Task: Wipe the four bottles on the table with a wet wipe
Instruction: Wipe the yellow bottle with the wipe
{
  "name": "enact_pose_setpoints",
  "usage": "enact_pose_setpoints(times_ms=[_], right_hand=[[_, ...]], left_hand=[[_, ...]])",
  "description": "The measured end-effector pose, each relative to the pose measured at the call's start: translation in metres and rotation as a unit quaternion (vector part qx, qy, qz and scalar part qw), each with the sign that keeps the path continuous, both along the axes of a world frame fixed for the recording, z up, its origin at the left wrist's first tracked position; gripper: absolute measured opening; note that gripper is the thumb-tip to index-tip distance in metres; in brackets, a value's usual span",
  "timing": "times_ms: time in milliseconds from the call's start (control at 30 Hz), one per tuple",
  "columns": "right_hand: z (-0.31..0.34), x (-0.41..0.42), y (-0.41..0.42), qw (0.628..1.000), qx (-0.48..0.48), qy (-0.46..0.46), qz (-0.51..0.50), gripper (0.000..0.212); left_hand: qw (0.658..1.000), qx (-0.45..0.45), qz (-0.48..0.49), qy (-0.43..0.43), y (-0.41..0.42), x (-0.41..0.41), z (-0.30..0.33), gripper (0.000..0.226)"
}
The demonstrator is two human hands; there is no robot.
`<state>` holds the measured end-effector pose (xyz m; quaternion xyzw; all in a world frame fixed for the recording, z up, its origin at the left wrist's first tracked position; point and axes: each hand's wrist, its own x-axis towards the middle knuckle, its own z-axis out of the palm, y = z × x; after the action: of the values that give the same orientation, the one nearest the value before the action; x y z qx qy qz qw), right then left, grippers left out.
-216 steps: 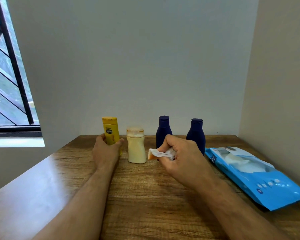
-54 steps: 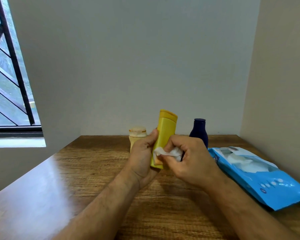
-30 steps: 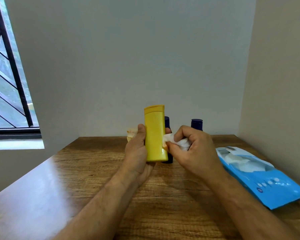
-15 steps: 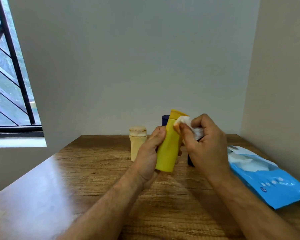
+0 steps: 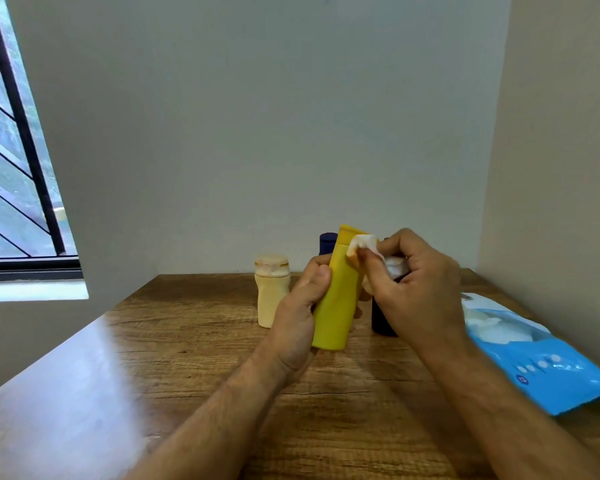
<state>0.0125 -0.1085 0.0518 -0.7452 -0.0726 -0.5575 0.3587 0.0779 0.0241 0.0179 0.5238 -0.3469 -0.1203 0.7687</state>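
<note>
My left hand (image 5: 300, 313) grips a yellow bottle (image 5: 336, 303), lifted off the wooden table (image 5: 187, 358) and tilted to the right. My right hand (image 5: 416, 289) pinches a white wet wipe (image 5: 362, 245) against the bottle's upper right side, near its cap. A cream bottle (image 5: 272, 292) stands upright to the left. Behind the yellow bottle only the cap of one dark blue bottle (image 5: 327, 241) shows. A second dark blue bottle (image 5: 383, 320) stands behind my right hand, mostly hidden.
A blue pack of wet wipes (image 5: 541, 362) lies open on the table at the right, close to the side wall. A barred window (image 5: 14, 168) is at the far left. The back wall rises just behind the bottles.
Since seven seconds ago the yellow bottle was lifted from the row and brought to the middle. Over the last second the wipe moved from its lower side up to near the cap.
</note>
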Motion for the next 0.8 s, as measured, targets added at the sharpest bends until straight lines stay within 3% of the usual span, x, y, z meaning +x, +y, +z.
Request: enact_pose_setpoints(times_ms=[100, 233, 300, 467, 567, 667, 800], right_hand=[[-0.005, 0.003, 0.000, 0.999, -0.010, 0.024, 0.033, 0.022], [-0.013, 0.006, 0.004, 0.985, -0.139, 0.075, 0.066, 0.020], [-0.013, 0.005, 0.003, 0.984, -0.158, 0.076, 0.042, 0.015], [0.001, 0.001, -0.001, 1.000, 0.012, 0.013, -0.025, 0.017], [0.002, 0.001, -0.002, 0.999, 0.028, 0.012, -0.011, 0.019], [-0.006, 0.004, 0.003, 0.995, -0.038, 0.074, 0.063, 0.017], [-0.010, 0.005, 0.008, 0.971, -0.148, 0.132, 0.135, 0.011]], left_hand=[[1.000, 0.000, 0.005, 0.010, -0.002, -0.002, 0.001, 0.048], [0.997, -0.025, 0.070, -0.001, -0.004, 0.000, 0.002, 0.038], [0.996, -0.020, 0.087, -0.022, -0.004, 0.001, 0.002, 0.039], [0.997, 0.036, 0.047, -0.052, -0.001, -0.003, 0.002, 0.052], [0.997, 0.034, 0.044, -0.049, -0.002, -0.005, 0.003, 0.051], [0.997, -0.020, 0.074, -0.011, 0.000, -0.004, 0.005, 0.046], [0.991, -0.060, 0.116, 0.017, 0.004, -0.001, 0.011, 0.059]])
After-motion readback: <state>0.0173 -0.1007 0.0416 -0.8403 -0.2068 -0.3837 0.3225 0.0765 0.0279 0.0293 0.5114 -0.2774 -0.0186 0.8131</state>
